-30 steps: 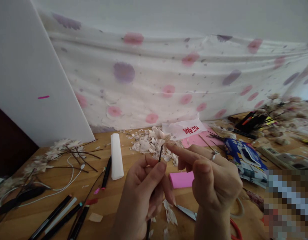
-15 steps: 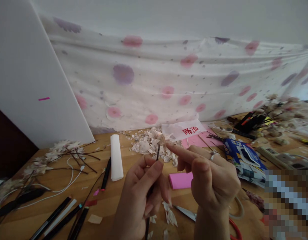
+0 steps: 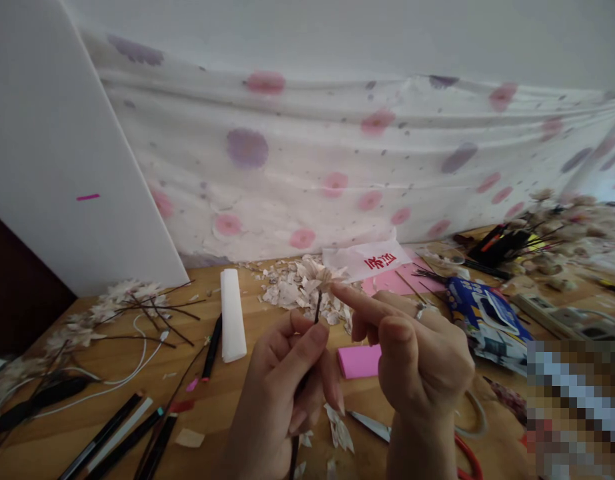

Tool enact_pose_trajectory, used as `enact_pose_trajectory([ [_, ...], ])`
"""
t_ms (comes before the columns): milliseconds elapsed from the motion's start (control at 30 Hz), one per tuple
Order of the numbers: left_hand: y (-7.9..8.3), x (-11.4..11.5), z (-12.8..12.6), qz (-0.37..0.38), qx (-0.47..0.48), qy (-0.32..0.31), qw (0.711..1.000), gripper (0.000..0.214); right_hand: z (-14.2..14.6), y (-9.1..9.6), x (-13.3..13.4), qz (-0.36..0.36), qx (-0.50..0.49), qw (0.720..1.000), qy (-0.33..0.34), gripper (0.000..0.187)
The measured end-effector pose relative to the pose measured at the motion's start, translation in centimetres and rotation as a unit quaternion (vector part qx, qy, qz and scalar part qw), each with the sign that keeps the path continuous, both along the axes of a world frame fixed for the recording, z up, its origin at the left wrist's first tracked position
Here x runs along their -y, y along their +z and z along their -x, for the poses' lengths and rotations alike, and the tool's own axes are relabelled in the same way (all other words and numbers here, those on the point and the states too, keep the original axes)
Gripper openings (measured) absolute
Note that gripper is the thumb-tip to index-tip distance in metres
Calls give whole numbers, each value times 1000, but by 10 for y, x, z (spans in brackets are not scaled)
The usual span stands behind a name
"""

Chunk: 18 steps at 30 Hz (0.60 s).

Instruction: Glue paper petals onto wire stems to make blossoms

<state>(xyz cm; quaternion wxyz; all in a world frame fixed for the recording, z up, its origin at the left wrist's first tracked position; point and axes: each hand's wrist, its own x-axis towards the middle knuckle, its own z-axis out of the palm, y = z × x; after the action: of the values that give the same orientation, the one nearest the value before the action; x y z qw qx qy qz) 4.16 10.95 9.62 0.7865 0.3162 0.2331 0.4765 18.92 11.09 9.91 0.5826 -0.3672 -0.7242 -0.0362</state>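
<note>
My left hand (image 3: 287, 380) is closed round a thin dark stem (image 3: 318, 307), which stands nearly upright between thumb and fingers. At its top sits a pale beige flower head (image 3: 324, 276), hard to tell from the heap of petals (image 3: 287, 293) behind it. My right hand (image 3: 417, 353), with a ring on one finger, stretches its index finger to the base of the flower head; the fingertip seems to touch it. The other fingers are curled, and nothing shows in them. Scissors (image 3: 370, 425) lie below, partly hidden by the right wrist.
On the left are finished pale flowers (image 3: 132, 297), a white cable (image 3: 147, 353) and several markers (image 3: 160, 447). A white folded roll (image 3: 233, 317) and a pink pack (image 3: 358, 362) lie mid-table. Rightward are a blue packet (image 3: 482, 313), a power strip (image 3: 562, 317) and more flowers (image 3: 582, 227).
My right hand has shifted slightly left, its index fingertip staying by the flower head. The stem in my left hand has moved a little to the right.
</note>
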Motion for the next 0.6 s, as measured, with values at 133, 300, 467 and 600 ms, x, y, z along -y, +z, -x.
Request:
enact_pose_trajectory([
  [133, -3, 1, 1, -4, 2, -3, 1000, 31, 1, 0, 1, 2, -4, 1000, -13, 38],
  [300, -5, 1, 2, 0, 10, -6, 1000, 29, 1, -2, 2, -5, -17, 1000, -2, 35],
  [467, -8, 1, 3, 4, 9, -14, 1000, 27, 0, -3, 1, 5, -18, 1000, 14, 34],
  [600, -9, 0, 5, -7, 18, -18, 1000, 24, 0, -2, 0, 13, -6, 1000, 19, 34],
])
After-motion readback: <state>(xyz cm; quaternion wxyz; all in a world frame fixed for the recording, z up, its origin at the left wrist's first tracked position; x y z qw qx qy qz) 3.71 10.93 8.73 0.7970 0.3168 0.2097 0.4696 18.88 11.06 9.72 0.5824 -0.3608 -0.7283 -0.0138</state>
